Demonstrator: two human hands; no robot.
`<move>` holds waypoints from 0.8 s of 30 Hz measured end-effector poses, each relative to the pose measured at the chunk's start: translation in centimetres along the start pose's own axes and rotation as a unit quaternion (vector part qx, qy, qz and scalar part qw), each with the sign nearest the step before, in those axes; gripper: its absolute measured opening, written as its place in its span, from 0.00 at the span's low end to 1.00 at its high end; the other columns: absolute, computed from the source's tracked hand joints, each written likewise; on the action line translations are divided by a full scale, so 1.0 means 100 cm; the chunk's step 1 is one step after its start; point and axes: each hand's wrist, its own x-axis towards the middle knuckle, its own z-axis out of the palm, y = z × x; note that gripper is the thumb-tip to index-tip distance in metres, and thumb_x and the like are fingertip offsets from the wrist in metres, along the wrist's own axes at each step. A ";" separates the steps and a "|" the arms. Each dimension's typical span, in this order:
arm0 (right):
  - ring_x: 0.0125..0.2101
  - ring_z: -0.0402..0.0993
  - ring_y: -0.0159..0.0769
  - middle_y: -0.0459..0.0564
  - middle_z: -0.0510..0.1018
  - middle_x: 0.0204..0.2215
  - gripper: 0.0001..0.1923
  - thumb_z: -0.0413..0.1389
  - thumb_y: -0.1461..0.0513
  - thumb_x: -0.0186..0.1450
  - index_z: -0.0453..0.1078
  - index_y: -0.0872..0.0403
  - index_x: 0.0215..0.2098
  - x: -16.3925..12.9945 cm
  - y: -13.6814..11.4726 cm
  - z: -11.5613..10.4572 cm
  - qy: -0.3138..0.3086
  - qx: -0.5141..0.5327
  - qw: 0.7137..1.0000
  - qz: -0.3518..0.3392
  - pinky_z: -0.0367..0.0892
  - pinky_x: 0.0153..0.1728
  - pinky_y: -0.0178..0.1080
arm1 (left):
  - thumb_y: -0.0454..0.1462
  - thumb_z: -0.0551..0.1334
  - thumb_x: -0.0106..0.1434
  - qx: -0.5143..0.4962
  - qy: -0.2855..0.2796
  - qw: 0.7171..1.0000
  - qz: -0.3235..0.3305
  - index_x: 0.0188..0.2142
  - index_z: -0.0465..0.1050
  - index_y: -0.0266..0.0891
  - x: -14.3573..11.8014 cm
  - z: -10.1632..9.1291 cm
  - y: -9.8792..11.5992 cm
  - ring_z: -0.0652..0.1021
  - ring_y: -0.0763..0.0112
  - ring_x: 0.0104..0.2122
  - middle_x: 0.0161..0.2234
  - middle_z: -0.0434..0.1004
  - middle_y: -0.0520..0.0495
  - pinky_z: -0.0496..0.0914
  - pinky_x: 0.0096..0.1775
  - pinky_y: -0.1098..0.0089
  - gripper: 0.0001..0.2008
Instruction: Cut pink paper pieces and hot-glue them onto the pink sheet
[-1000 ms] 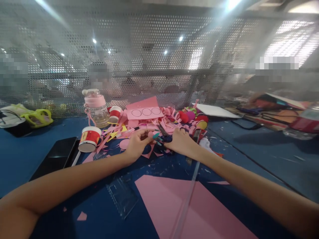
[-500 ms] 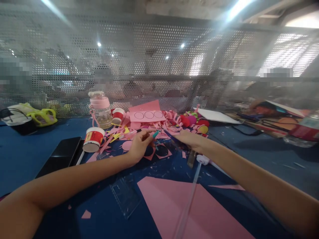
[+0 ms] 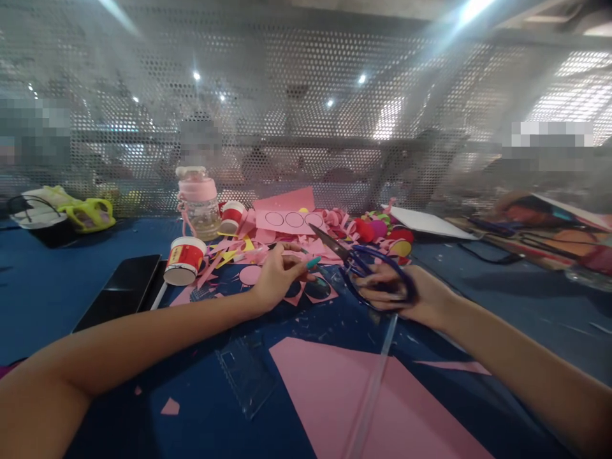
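- A pair of dark blue scissors (image 3: pixel 366 268) is gripped by the right hand (image 3: pixel 421 296) at centre right of the frame, fingers threaded through the handles, blades pointing to the upper left.
- A small pink paper piece (image 3: pixel 291 255) is pinched between the fingertips of the left hand (image 3: pixel 275 277) at the centre, just left of the scissor blades.
- Pink paper scraps (image 3: pixel 268 245) are heaped on the blue table (image 3: pixel 502 299) just above both hands.
- A pink sheet with three drawn circles (image 3: pixel 287 220) is seen above the heap.
- A large pink sheet (image 3: pixel 335 395) is spread at the bottom centre.
- A red paper cup (image 3: pixel 184 260) and a pink-lidded bottle (image 3: pixel 198 201) are placed at centre left.
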 end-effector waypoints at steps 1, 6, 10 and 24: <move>0.10 0.45 0.22 0.39 0.57 0.13 0.15 0.50 0.55 0.59 0.56 0.53 0.19 0.000 0.002 -0.004 -0.035 0.053 0.997 0.048 0.46 0.09 0.30 | 0.36 0.64 0.52 -0.001 -0.007 1.000 0.003 0.37 0.56 0.37 0.000 0.000 0.000 0.78 0.74 0.22 0.19 0.71 0.58 0.72 0.30 0.73 0.17; 0.06 0.41 0.18 0.34 0.52 0.08 0.21 0.55 0.47 0.54 0.55 0.53 0.18 0.001 0.009 -0.014 -0.089 0.123 0.984 0.096 0.43 0.06 0.27 | 0.34 0.64 0.51 0.012 -0.033 0.999 -0.025 0.43 0.56 0.35 0.001 -0.001 0.000 0.78 0.73 0.22 0.19 0.72 0.57 0.72 0.31 0.72 0.22; 0.10 0.62 0.23 0.43 0.68 0.13 0.19 0.58 0.50 0.53 0.63 0.56 0.18 -0.001 0.008 -0.011 -0.056 0.063 0.994 0.072 0.58 0.11 0.28 | 0.33 0.64 0.51 0.029 -0.054 0.997 -0.049 0.48 0.54 0.34 0.002 -0.002 0.001 0.78 0.73 0.23 0.20 0.73 0.56 0.71 0.30 0.72 0.27; 0.10 0.50 0.19 0.36 0.57 0.14 0.20 0.49 0.44 0.57 0.57 0.52 0.27 -0.023 0.001 0.021 0.017 0.011 0.995 0.095 0.48 0.09 0.25 | 0.34 0.66 0.52 0.121 -0.233 0.960 -0.099 0.56 0.49 0.31 0.033 -0.022 0.069 0.79 0.69 0.24 0.21 0.77 0.49 0.71 0.31 0.70 0.36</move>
